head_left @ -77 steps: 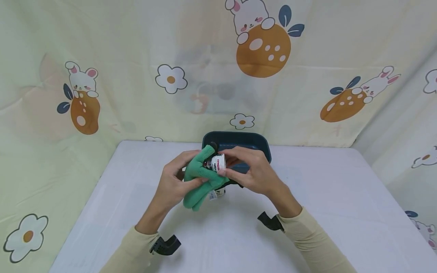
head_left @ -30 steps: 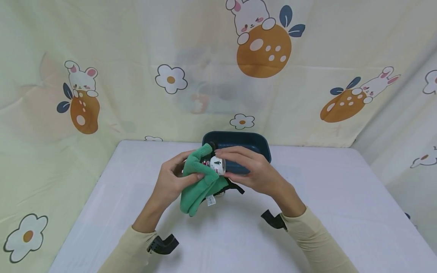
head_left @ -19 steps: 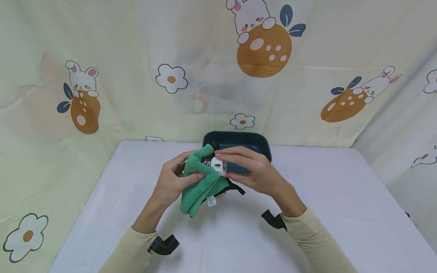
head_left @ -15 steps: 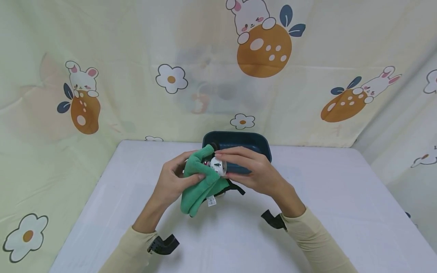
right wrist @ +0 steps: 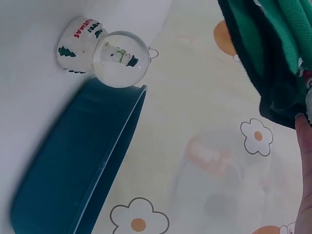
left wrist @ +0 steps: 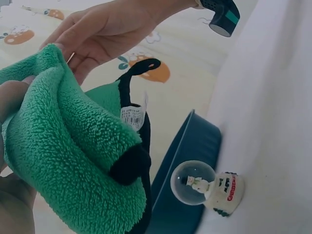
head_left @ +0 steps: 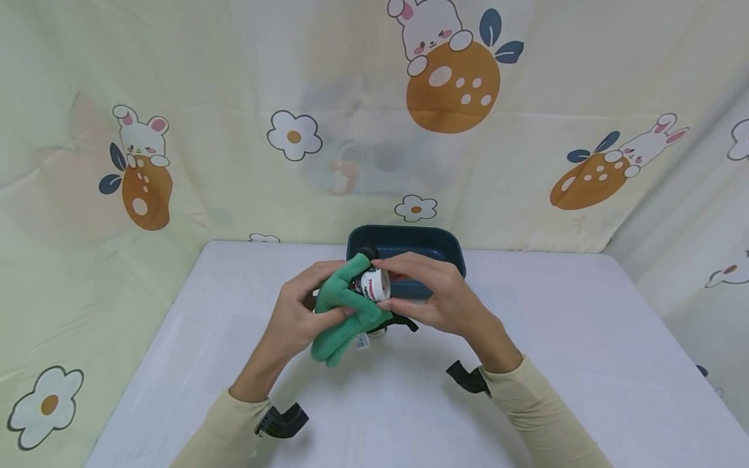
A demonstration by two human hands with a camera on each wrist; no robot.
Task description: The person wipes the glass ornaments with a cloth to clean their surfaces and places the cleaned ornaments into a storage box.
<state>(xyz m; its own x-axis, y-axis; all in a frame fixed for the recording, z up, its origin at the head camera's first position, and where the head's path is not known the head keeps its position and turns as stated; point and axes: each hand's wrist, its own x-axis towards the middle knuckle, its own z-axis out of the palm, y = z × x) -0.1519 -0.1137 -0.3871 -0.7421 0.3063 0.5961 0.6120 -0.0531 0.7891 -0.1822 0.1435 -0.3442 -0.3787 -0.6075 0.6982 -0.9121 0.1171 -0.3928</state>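
Note:
My left hand [head_left: 292, 322] grips a fuzzy green towel [head_left: 342, 302] with a dark border, folded round the dome of a snow globe [head_left: 376, 285]. The globe is tilted on its side, its white base with red lettering facing right. My right hand [head_left: 447, 292] holds that base between thumb and fingers. Most of the dome is hidden by the cloth. A second snow globe [left wrist: 229, 192], with a snowman inside, stands upright on the table below the towel, and shows in the right wrist view too [right wrist: 80, 44].
A dark blue bin [head_left: 447, 244] sits at the table's back edge, behind the hands. The second globe is close in front of it. A patterned curtain [head_left: 234, 162] hangs behind the white table [head_left: 526, 312]. A black strap and white tag dangle from the towel.
The globe's base has turned in my right fingers: half a second ago a green tree faced up, now red lettering does. The towel's lower end has risen slightly.

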